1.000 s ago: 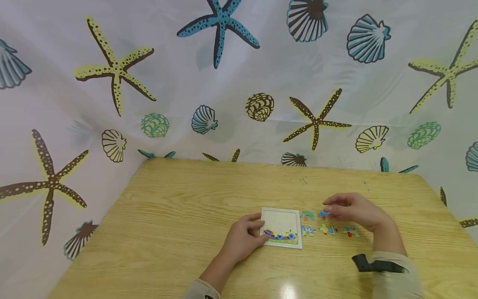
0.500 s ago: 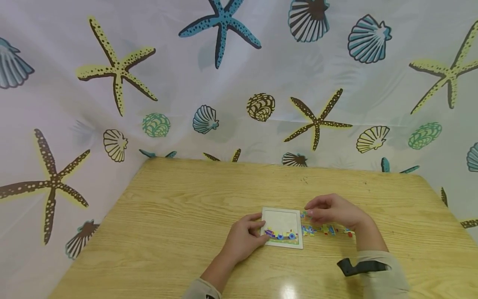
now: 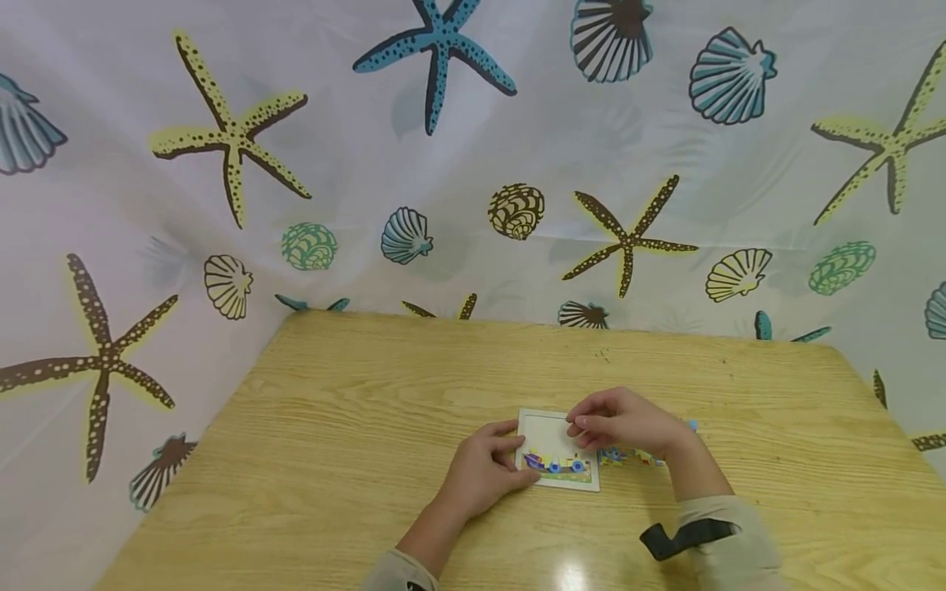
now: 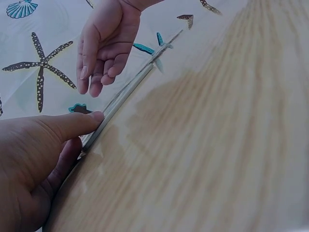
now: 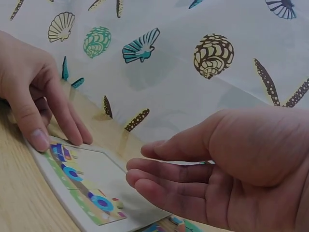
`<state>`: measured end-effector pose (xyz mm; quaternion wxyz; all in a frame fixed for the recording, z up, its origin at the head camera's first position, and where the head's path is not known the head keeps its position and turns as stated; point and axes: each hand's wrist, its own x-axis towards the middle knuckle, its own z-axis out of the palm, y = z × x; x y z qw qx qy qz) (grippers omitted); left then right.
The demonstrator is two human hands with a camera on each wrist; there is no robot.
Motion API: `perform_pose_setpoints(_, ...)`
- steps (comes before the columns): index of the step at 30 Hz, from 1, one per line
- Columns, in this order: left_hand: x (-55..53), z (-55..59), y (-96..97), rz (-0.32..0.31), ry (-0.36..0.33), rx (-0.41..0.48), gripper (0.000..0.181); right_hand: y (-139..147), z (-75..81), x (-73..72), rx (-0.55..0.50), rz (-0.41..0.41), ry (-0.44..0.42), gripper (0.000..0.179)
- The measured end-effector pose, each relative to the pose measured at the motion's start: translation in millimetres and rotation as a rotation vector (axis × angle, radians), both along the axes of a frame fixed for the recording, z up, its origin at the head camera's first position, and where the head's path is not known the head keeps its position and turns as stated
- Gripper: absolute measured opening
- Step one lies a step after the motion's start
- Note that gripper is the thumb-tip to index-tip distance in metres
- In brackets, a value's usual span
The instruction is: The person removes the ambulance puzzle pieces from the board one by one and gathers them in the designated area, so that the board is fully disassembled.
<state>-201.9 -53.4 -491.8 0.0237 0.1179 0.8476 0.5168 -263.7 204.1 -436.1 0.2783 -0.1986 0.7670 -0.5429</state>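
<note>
"Where's the board [image 3: 545,433]?"

"Lying flat on the tabletop [image 3: 369,377], about midway between its left and right edges and well in from the far edge."

"And the hands?"

"The left hand [image 3: 482,468] grips the board's left side, thumb on top by the near left corner."

"What about the right hand [image 3: 622,422]?"

"Released. It hovers over the board's right side, fingers fairly straight and pointing left, the thumb just apart from the forefinger."

"Is there something on the board?"

"A strip of picture [image 3: 556,466] along its near side: blue wheels, bits of purple and yellow, green ground beneath. Beyond that the surface is pale, up to the white rim."

"I see pieces [image 3: 612,455] too."

"Yes, loose and colourful, between the board and the tabletop's right edge. The right arm hides some; a blue one [image 3: 693,425] peeks out past the wrist."

"And behind?"

"A white cloth [image 3: 473,164] with starfish and shells, hanging along the tabletop's far edge. A black strap [image 3: 691,538] crosses the right sleeve [image 3: 735,546]."
</note>
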Motion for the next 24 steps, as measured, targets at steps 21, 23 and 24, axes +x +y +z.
perform_pose_setpoints(21, 1.2, 1.3, -2.3, -0.025, 0.007, -0.023, 0.057, -37, -11.3, 12.0, 0.02, 0.153, -0.075, 0.032)
perform_pose_setpoints(23, 0.9, 0.9, -2.8, -0.027, 0.008, -0.021, 0.057, -38, -12.1, 11.8, 0.019, 0.155, -0.074, 0.03)
perform_pose_setpoints(24, 0.8, 0.8, -3.0, -0.028, 0.006, -0.019, 0.057, -39, -12.4, 11.7, 0.018, 0.157, -0.07, 0.03)
